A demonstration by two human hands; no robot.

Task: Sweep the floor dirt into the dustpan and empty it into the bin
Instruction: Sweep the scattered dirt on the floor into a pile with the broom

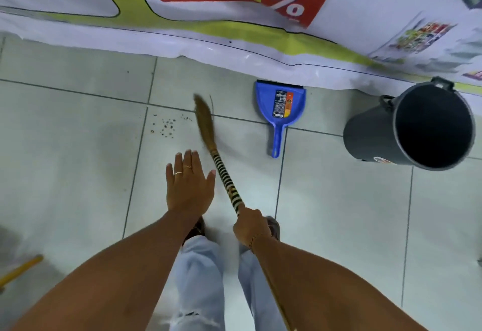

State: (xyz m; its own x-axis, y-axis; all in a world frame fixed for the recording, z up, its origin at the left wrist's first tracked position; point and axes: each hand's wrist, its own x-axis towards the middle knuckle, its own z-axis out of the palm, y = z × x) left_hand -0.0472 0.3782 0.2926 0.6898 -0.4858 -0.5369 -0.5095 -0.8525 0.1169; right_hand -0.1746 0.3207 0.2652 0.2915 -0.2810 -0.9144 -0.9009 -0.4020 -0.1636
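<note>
Right hand (249, 227): fist wrapped around the striped handle of the broom (226, 180), low in the frame; a bracelet sits at the wrist.
Broom: slanted up and left from the fist; straw head blurred, tip just right of the dirt (164, 127).
Left hand (190, 184): flat, palm down, fingers spread wide, holding nothing; two rings visible; just left of the broom handle, not touching it.
Dirt: small dark crumbs scattered on the tiled floor (73, 153), near a grout line left of the broom head.
Dustpan (281, 107): blue, flat on the floor, lip against the banner's edge, handle pointing toward the person; right of the broom head, apart from it.
Bin (414, 129): dark grey, lidless, right of the dustpan near the floor's right edge, interior dark.
Banner (234, 12): white printed sheet along the far edge of the floor.
</note>
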